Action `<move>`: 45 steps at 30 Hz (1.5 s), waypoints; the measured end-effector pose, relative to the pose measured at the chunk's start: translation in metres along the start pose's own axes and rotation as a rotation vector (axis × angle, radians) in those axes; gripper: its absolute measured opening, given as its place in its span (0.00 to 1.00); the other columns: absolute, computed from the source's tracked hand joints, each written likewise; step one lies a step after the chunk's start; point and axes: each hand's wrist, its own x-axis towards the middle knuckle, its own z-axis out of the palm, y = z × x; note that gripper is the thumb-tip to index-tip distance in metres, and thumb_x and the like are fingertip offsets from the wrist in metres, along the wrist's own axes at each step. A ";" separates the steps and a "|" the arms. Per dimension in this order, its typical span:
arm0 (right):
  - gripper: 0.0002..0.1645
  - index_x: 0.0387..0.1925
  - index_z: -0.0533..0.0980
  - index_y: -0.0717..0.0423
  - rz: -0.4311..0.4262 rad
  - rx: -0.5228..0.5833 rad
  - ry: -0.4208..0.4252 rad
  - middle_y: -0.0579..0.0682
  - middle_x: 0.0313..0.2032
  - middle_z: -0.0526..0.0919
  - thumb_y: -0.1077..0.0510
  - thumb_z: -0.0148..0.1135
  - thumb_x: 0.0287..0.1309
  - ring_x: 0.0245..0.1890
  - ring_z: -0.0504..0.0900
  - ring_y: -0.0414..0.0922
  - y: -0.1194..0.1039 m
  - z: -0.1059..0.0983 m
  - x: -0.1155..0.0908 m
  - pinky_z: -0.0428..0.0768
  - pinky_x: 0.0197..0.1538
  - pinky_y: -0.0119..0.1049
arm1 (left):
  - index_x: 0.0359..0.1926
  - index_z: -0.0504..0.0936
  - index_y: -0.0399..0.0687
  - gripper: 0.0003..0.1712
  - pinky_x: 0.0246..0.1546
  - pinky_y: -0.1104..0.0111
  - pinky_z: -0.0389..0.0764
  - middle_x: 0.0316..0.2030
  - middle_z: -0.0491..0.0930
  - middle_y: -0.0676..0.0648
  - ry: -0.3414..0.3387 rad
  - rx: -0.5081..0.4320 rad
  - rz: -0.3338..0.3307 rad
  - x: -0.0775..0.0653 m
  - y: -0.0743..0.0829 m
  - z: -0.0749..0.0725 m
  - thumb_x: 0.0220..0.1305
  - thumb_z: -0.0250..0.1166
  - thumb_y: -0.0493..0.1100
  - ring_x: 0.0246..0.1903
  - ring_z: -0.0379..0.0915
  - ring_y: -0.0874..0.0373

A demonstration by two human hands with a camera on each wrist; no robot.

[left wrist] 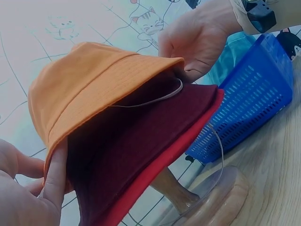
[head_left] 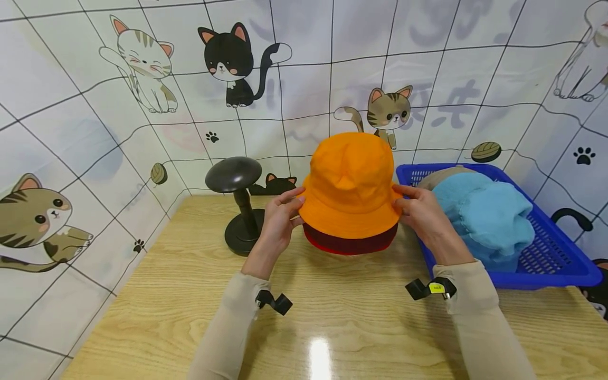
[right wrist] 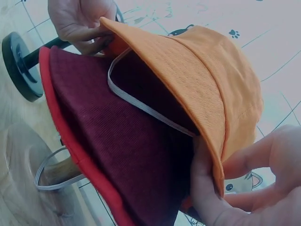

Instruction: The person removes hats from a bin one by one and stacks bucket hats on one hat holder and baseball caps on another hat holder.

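Note:
An orange bucket hat (head_left: 351, 179) is held by its brim, the left hand (head_left: 279, 219) pinching one side and the right hand (head_left: 426, 216) pinching the other. Under it a maroon bucket hat (left wrist: 136, 136) sits over a red one (left wrist: 157, 174), stacked on a wooden hat stand (left wrist: 173, 188). Both wrist views show a gap between the orange brim and the maroon hat. A white elastic cord (right wrist: 146, 108) runs inside the orange hat, and another cord (right wrist: 61, 185) hangs below the red brim. The orange crown hides the top of the stack.
A dark hat stand (head_left: 243, 211) with a round top stands bare to the left. On the right is a blue plastic basket (head_left: 565, 264) holding light blue hats (head_left: 494, 216) and a beige one (head_left: 442, 175). Behind the wooden table (head_left: 351, 311) rises a cat-patterned wall (head_left: 309, 79).

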 end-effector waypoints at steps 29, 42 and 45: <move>0.42 0.79 0.47 0.71 0.038 -0.295 -0.015 0.72 0.77 0.54 0.64 0.45 0.67 0.58 0.78 0.60 0.007 0.010 0.003 0.84 0.36 0.28 | 0.58 0.86 0.46 0.17 0.26 0.73 0.84 0.48 0.81 0.47 0.076 0.128 -0.118 0.010 -0.016 -0.010 0.71 0.64 0.35 0.30 0.83 0.60; 0.42 0.79 0.45 0.73 0.012 -0.363 -0.104 0.75 0.76 0.54 0.65 0.47 0.70 0.46 0.85 0.50 0.001 0.001 -0.002 0.87 0.39 0.31 | 0.60 0.80 0.43 0.18 0.27 0.70 0.87 0.43 0.79 0.45 0.089 0.311 -0.047 0.003 -0.006 -0.011 0.71 0.65 0.37 0.28 0.83 0.58; 0.41 0.78 0.45 0.75 -0.008 -0.407 -0.110 0.78 0.74 0.57 0.65 0.48 0.71 0.36 0.84 0.41 -0.003 -0.003 -0.006 0.87 0.37 0.31 | 0.58 0.80 0.43 0.17 0.27 0.70 0.87 0.42 0.80 0.45 0.150 0.402 0.018 0.002 -0.004 -0.010 0.70 0.66 0.38 0.26 0.80 0.59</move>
